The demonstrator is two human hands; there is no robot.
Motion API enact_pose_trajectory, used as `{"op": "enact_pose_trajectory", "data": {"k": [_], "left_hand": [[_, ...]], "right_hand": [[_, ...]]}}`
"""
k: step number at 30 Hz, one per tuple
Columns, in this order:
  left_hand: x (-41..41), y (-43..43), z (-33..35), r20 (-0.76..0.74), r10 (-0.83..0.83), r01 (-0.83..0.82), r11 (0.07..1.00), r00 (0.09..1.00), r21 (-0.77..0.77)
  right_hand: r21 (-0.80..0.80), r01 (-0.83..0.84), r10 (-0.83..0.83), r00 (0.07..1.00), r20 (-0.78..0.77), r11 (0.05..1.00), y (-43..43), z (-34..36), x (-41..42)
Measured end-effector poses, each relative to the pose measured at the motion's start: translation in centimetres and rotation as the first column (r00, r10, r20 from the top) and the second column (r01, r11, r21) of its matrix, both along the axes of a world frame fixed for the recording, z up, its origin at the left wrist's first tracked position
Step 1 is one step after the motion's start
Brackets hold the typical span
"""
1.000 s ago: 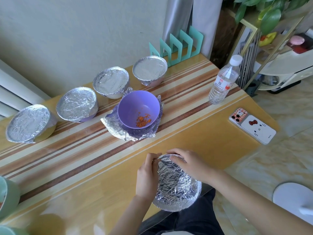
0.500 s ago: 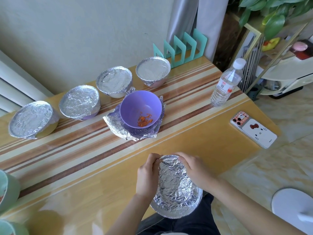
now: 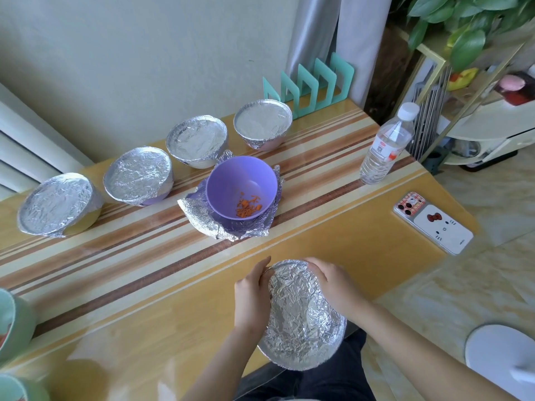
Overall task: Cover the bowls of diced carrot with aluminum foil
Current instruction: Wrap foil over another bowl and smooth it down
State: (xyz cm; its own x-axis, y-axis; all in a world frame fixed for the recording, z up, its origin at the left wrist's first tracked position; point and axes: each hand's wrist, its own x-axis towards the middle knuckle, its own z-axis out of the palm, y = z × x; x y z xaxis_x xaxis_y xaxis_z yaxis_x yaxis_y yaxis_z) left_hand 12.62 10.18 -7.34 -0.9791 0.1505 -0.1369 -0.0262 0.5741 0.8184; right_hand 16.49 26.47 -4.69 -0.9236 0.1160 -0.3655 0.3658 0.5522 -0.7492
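Foil sheet point(image 3: 304, 316), already cupped into a dish shape, is pinched at its far rim by left hand point(image 3: 252, 296) & right hand point(image 3: 333, 287), at the table's point(image 3: 144, 328) near edge. Step judged: shaping a cover. Uncovered purple bowl point(image 3: 241, 188) w/ diced carrot point(image 3: 249, 208) sits beyond, on crumpled foil point(image 3: 202, 218); next, the sheet needs flipping over it & crimping. Four covered bowls point(image 3: 136, 176) are lined behind.

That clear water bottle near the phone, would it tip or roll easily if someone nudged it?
The water bottle stands upright, tall and narrow, so a nudge near its cap would probably tip it. It looks nearly full, which likely steadies it somewhat. Once down, its round body would probably roll across the smooth table.
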Motion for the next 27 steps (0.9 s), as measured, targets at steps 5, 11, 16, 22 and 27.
{"op": "enact_pose_trajectory", "data": {"k": [5, 11, 16, 22, 27], "left_hand": [[-0.4, 0.0, 0.0, 0.026, 0.004, -0.003, 1.000, 1.000, -0.021], [-1.1, -0.1, -0.1, 0.071, -0.109, 0.111, 0.993, 0.992, -0.035], [-1.1, -0.5, -0.4, 0.084, -0.171, 0.179, 0.980, 0.982, -0.088], [-0.9, -0.5, -0.2, 0.046, -0.119, 0.123, 0.988, 0.992, -0.095], [-0.5, -0.3, -0.3, 0.041, -0.082, 0.086, 0.991, 0.996, -0.099]], "right_hand": [[0.020, 0.004, -0.004, 1.000, 0.000, 1.000, 0.3, -0.6, 0.3], [0.103, 0.007, -0.006, 1.000, -0.010, 0.995, 0.8, -2.1, -0.1], [0.110, -0.108, 0.111, 0.994, -0.017, 0.988, 0.7, -2.2, -0.4], [0.150, -0.187, 0.186, 0.982, 0.016, 0.971, 0.5, -1.8, -2.1], [0.207, -0.231, 0.230, 0.973, 0.032, 0.951, 0.8, -2.0, -2.4]]}}
